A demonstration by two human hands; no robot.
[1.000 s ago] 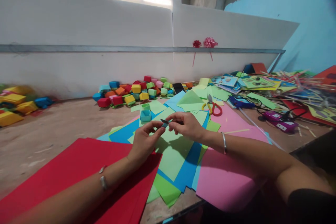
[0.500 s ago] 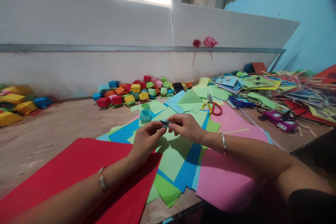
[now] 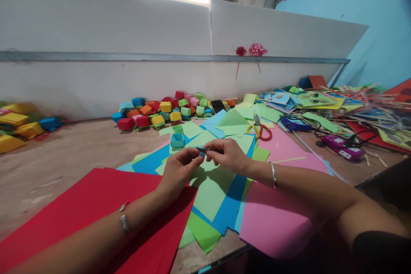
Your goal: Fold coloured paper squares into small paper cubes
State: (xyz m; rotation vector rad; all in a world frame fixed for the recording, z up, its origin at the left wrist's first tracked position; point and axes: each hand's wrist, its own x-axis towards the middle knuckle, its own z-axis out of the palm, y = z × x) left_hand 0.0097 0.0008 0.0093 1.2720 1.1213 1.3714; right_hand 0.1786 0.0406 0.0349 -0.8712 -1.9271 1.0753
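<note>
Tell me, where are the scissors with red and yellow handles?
The scissors lie right of centre in the head view, on light green paper beyond the right hand, left of the blue glue gun.

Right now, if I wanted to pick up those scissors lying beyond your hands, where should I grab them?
Probably by the handle loops: the scissors lie flat on the green paper with the red and yellow loops toward the near side and the blades pointing away. Come from above on the near side, clear of the blades.

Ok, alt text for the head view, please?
Both hands, left hand and right hand, pinch a small folded blue paper piece above loose coloured paper sheets on a table. Behind lie paper boxes and scissors.
</note>
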